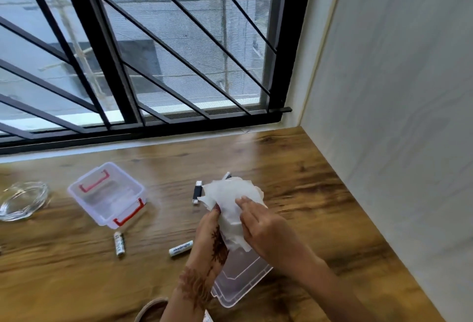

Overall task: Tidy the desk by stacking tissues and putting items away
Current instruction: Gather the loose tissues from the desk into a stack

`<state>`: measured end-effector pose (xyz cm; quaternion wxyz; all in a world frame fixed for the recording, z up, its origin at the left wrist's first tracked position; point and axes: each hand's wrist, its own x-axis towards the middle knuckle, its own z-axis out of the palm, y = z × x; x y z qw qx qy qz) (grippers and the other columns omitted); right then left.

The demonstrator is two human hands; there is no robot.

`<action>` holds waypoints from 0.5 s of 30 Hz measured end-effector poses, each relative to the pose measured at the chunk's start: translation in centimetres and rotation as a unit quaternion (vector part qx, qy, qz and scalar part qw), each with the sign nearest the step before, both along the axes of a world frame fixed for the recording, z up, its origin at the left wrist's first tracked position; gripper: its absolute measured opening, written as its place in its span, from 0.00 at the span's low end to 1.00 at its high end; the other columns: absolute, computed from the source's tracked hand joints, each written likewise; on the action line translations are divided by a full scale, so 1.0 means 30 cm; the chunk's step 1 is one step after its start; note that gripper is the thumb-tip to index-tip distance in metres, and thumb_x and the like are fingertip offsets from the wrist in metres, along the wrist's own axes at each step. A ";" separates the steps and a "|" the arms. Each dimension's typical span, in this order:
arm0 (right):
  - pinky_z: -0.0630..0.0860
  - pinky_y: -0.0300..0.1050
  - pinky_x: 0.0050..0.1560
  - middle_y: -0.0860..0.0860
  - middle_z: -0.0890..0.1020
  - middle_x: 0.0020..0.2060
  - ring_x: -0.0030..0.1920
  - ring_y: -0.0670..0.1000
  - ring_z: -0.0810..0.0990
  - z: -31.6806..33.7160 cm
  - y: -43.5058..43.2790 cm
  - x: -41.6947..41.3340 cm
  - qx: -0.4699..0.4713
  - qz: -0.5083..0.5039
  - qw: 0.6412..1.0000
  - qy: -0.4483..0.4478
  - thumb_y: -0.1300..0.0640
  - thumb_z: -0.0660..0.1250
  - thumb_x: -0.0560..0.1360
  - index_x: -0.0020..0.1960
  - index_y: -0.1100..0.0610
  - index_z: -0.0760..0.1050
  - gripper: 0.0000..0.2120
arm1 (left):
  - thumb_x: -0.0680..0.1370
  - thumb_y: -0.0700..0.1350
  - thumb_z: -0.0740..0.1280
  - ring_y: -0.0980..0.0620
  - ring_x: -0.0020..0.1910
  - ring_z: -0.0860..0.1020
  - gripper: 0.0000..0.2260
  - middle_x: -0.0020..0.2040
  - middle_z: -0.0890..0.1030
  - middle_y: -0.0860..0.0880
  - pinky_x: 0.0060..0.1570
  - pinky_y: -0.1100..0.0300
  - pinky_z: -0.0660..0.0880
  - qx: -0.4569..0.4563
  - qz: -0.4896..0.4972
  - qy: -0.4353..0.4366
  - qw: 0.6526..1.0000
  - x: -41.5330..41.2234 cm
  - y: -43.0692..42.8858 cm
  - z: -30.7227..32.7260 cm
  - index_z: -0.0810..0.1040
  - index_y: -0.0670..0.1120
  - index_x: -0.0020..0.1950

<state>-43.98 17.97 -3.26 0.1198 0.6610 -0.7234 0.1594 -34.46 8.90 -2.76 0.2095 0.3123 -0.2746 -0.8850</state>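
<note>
A bunch of white tissues [227, 198] is held above the wooden desk [294, 183] between both hands. My left hand [212, 234] grips the bunch from the left side, and my right hand [258, 221] holds it from the right with fingers laid on the top sheet. A clear plastic box [106, 195] with red latches stands open at the left. Its clear lid [238, 280] lies on the desk under my hands. A black USB stick [197, 192] lies just left of the tissues. Two white batteries [119, 243] [180, 248] lie nearer the front.
A clear glass dish [21, 202] sits at the far left of the desk. A small dark item [227, 175] peeks out behind the tissues. A barred window runs along the back edge and a pale wall closes the right side.
</note>
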 end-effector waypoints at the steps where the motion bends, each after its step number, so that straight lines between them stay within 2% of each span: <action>1: 0.78 0.45 0.54 0.60 0.82 0.53 0.53 0.54 0.82 -0.007 -0.005 0.005 0.002 0.008 1.000 -0.001 0.63 0.73 0.65 0.54 0.65 0.78 0.18 | 0.80 0.51 0.54 0.47 0.38 0.84 0.19 0.43 0.85 0.42 0.32 0.56 0.81 0.022 -0.004 0.020 1.000 0.003 -0.001 0.006 0.78 0.39 0.53; 4: 0.78 0.45 0.55 0.59 0.82 0.53 0.53 0.53 0.82 -0.020 -0.018 0.015 0.014 0.026 1.000 -0.010 0.63 0.75 0.62 0.54 0.64 0.77 0.20 | 0.78 0.59 0.53 0.45 0.48 0.83 0.27 0.52 0.83 0.40 0.40 0.54 0.81 0.050 -0.031 0.080 0.995 0.015 -0.007 0.029 0.80 0.40 0.54; 6: 0.78 0.45 0.55 0.59 0.82 0.53 0.54 0.54 0.82 -0.020 -0.019 0.021 0.018 0.036 0.999 -0.016 0.63 0.75 0.62 0.54 0.65 0.77 0.22 | 0.76 0.60 0.55 0.45 0.52 0.82 0.27 0.54 0.82 0.40 0.45 0.53 0.81 0.041 -0.039 0.084 0.995 0.026 -0.011 0.033 0.81 0.40 0.55; 8: 0.77 0.45 0.56 0.59 0.82 0.53 0.54 0.54 0.81 -0.019 -0.020 0.024 0.014 0.045 0.999 -0.024 0.62 0.75 0.63 0.55 0.65 0.76 0.22 | 0.74 0.55 0.60 0.45 0.47 0.83 0.22 0.52 0.83 0.40 0.43 0.54 0.81 0.029 -0.037 0.058 0.997 0.029 -0.011 0.028 0.81 0.39 0.54; 10: 0.77 0.46 0.57 0.60 0.81 0.55 0.56 0.54 0.80 -0.019 -0.022 0.026 0.012 0.057 0.997 -0.047 0.61 0.71 0.68 0.58 0.65 0.74 0.19 | 0.74 0.46 0.64 0.46 0.39 0.83 0.15 0.44 0.84 0.41 0.37 0.57 0.81 -0.010 0.008 0.001 1.000 0.027 -0.019 -0.001 0.79 0.37 0.53; 12: 0.76 0.46 0.58 0.59 0.79 0.58 0.59 0.53 0.79 -0.022 -0.023 0.029 0.025 0.056 0.994 -0.088 0.58 0.61 0.74 0.60 0.64 0.72 0.17 | 0.76 0.39 0.62 0.47 0.34 0.83 0.07 0.38 0.84 0.42 0.32 0.58 0.80 -0.040 0.056 -0.045 0.997 0.030 -0.021 -0.016 0.78 0.38 0.50; 15: 0.74 0.48 0.62 0.56 0.75 0.64 0.65 0.50 0.73 -0.012 -0.023 0.038 0.039 0.043 0.983 -0.172 0.51 0.52 0.76 0.62 0.60 0.71 0.20 | 0.78 0.36 0.59 0.48 0.32 0.83 0.07 0.36 0.84 0.43 0.29 0.58 0.80 -0.033 0.085 -0.053 0.994 0.049 -0.017 -0.015 0.76 0.38 0.51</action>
